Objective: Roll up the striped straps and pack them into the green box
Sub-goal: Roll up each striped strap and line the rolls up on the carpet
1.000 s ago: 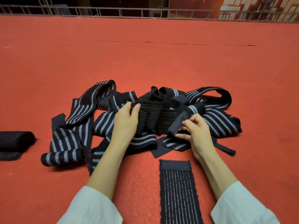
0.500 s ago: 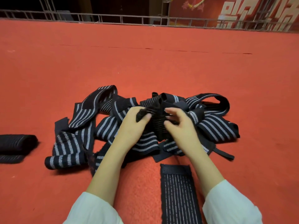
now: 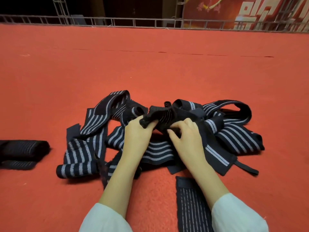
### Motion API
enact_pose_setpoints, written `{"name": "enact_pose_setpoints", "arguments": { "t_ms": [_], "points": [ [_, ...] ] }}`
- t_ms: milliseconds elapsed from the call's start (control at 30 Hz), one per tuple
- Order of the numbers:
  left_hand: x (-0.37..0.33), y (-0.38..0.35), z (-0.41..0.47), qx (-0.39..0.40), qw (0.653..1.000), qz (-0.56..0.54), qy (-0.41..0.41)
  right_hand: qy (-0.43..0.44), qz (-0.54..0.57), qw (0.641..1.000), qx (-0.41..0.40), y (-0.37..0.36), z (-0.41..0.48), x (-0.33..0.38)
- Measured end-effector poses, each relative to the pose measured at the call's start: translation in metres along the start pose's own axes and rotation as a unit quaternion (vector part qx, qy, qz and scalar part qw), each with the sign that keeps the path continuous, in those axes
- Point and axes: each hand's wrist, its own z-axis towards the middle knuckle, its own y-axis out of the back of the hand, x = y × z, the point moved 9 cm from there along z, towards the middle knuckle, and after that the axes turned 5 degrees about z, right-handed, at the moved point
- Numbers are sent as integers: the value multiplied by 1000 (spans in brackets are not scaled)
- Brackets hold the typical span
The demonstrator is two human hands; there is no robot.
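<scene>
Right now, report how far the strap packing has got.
Done: the left-edge strap looks rolled. In hand: left hand and right hand grip a thin-striped strap. Left: the loose pile, the flat strap near the right sleeve, all packing; no green box in view.

L hand (image 3: 137, 139); R hand (image 3: 188, 139); fingers (image 3: 173, 131) curled

Tangled heap of black straps (image 3: 157, 152) with pale stripes sprawled on the red carpet (image 3: 150, 72), fine-striped strap (image 3: 163, 114) bunched above it, gripped by left hand (image 3: 138, 136) and right hand (image 3: 187, 138), flat strap (image 3: 190, 206) nearest, rolled strap (image 3: 21, 149) far left
</scene>
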Motion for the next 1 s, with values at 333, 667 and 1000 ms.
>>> {"name": "enact_pose_setpoints", "arguments": {
  "t_ms": [333, 667, 1000],
  "points": [
    [14, 16, 4, -33, 999, -14, 29, -75, -32, 990, -111, 49, 2, -17],
    [2, 1, -2, 13, 1000, 13, 4, -87, 12, 994, 63, 4, -2, 19],
    [5, 3, 0, 5, 1000, 25, -3, -107, 155, 981, -35, 16, -1, -7]
  ]
}}
